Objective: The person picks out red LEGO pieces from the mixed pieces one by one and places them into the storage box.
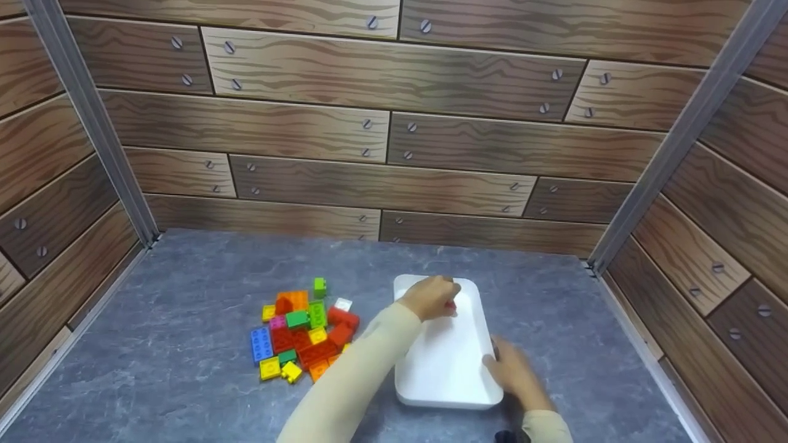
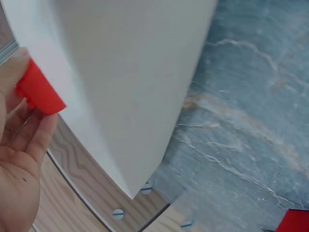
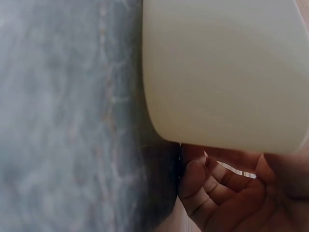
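Red brick (image 2: 43, 92) clamped between the left fingers (image 2: 44, 131), over the white tray (image 1: 449, 369)

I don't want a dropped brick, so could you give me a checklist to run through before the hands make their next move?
1. Red brick held: ok, pinched in the left hand.
2. White tray open side up: ok.
3. Right hand at the tray's right edge: ok.
4. Firmness of the right hand's hold: cannot tell.
5. Brick pile fully visible from the head view: not ok, the left sleeve covers part.
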`<state>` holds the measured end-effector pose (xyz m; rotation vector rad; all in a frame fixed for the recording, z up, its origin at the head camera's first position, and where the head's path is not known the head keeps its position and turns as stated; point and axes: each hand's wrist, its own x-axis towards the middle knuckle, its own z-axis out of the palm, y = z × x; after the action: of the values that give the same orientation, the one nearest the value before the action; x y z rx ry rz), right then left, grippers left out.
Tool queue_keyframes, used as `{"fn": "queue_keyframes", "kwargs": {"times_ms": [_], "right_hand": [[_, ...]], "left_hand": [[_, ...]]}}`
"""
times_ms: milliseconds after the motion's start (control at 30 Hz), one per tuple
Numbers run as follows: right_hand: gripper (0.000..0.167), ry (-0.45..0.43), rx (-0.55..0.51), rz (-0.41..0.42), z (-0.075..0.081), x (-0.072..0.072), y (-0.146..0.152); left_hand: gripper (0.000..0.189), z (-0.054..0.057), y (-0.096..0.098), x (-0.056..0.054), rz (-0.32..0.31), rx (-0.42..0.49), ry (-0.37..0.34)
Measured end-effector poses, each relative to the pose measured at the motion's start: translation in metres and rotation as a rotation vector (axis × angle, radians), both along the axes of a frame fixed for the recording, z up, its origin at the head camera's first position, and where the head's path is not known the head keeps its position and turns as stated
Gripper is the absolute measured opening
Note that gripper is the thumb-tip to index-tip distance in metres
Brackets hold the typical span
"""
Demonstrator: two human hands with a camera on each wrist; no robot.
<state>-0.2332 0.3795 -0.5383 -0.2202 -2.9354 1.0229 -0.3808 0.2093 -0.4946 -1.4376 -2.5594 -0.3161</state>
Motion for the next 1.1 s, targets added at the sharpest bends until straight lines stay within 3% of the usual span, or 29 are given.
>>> {"fn": "queue_keyframes", "kwargs": {"times_ms": [233,467,900,1100], "right_hand": [[0.042,0.038,0.014,0.013,-0.005,0.004,0.004],[0.046,0.049,0.006,0.02,-0.009,0.007,0.0],[0.046,0.064,0.004,0.02,-0.005,0.003,-0.005],[0.045,0.084,-0.004,0.015,-0.004,0.005,0.001]], "left_hand": [[0.016,0.006,0.017,0.002,-0.024,0.023,-0.018],[0.021,-0.007,0.03,0.003,-0.027,0.036,-0.012],[0.021,-0.026,0.042,-0.005,0.033,-0.028,0.087],[0.023,-0.032,0.048,-0.006,0.038,-0.011,0.074]]}}
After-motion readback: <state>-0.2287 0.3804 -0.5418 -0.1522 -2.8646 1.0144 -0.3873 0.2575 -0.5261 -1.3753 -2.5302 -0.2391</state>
